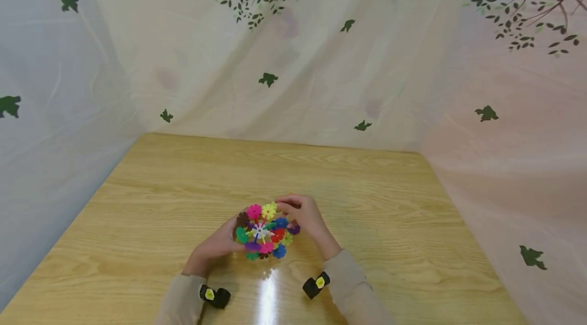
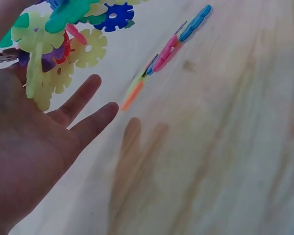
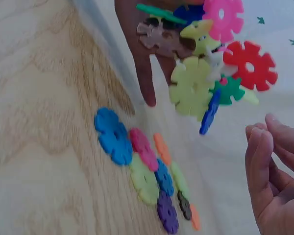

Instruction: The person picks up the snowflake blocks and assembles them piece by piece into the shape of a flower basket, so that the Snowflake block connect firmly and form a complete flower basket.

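A ball-like cluster of notched plastic discs (image 1: 260, 231) in many colours is held up by my left hand (image 1: 220, 241) in the head view. In the left wrist view that hand (image 2: 36, 142) has the cluster between thumb and forefingers, with two fingers stretched out below a pale yellow disc (image 2: 89, 48). My right hand (image 1: 311, 219) is at the cluster's upper right. Seen from the right wrist, the same hand (image 3: 280, 183) has its fingers loosely bent, apart from the red disc (image 3: 250, 65), and nothing shows between them.
Loose discs lie on the wooden table (image 1: 394, 223), among them a blue one (image 3: 112, 136), a purple one (image 3: 167, 212) and a pink one (image 3: 144, 149). Behind the table hangs a cloth (image 1: 312, 90) with leaf prints. Black wrist cameras (image 1: 215, 296) are worn on both wrists.
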`<state>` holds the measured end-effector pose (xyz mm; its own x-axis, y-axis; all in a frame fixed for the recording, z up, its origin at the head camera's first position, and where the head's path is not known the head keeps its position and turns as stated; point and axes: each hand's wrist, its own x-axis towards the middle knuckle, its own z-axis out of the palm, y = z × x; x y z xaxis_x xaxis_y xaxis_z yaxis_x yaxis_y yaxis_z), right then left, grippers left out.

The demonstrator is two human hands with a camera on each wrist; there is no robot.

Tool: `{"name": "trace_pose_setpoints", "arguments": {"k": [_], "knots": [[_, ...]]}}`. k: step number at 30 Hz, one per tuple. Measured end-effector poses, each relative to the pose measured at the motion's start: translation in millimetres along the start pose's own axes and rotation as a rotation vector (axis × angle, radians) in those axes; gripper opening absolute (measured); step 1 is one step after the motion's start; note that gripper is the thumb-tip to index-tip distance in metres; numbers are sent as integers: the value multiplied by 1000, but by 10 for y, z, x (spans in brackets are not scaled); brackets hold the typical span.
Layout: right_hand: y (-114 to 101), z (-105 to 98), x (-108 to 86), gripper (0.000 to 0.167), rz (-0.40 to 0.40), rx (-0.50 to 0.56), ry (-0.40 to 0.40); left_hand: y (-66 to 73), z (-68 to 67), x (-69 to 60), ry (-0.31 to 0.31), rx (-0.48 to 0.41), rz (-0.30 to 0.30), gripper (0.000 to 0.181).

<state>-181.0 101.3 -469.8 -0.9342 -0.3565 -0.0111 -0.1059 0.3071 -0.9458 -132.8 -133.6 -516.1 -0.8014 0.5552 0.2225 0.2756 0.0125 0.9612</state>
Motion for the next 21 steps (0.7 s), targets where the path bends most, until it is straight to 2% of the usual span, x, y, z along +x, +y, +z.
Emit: {"name": "trace_pose_setpoints", "arguments": {"k": [5,10,16,21], "knots": [[139,-149,1,19,62,-164,24,20,-34,-30,77,62,-56,89],[281,-209,-23,17,90,-339,-60,26,-63,-54,122,123,-70,89],[325,-183,-25,15,39,-451,-82,27,-81,-42,117,125,-66,89],[310,-175,-35,14,84,-460,-62,16,-88,-26,121,169,-82,87]]}}
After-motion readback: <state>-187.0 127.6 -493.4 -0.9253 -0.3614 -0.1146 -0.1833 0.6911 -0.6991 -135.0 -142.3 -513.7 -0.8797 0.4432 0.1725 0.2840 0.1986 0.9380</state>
